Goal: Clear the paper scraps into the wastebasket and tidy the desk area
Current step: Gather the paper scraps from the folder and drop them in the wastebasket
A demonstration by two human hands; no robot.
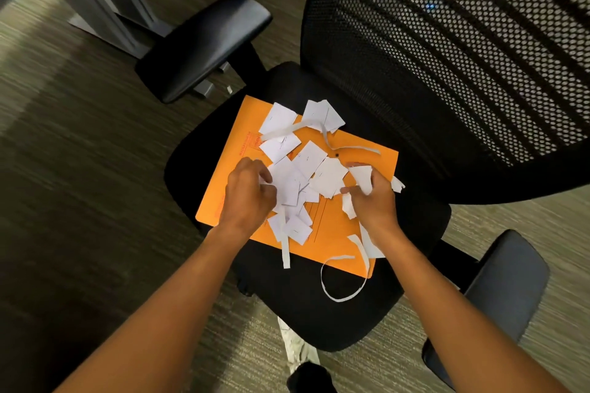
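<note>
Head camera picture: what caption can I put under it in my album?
Two hands, left and right, gather white paper scraps on an orange envelope on a black office chair.

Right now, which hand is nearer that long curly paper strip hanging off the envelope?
Right. The right hand is just above the looped strip; the left hand is farther, up-left.

White paper scraps (306, 166), torn squarish pieces heaped overlapping on an orange envelope (338, 233), thin curled strips (343, 287) trailing off its edge toward 5 o'clock, more strips near 12 o'clock, all lying flat
</note>
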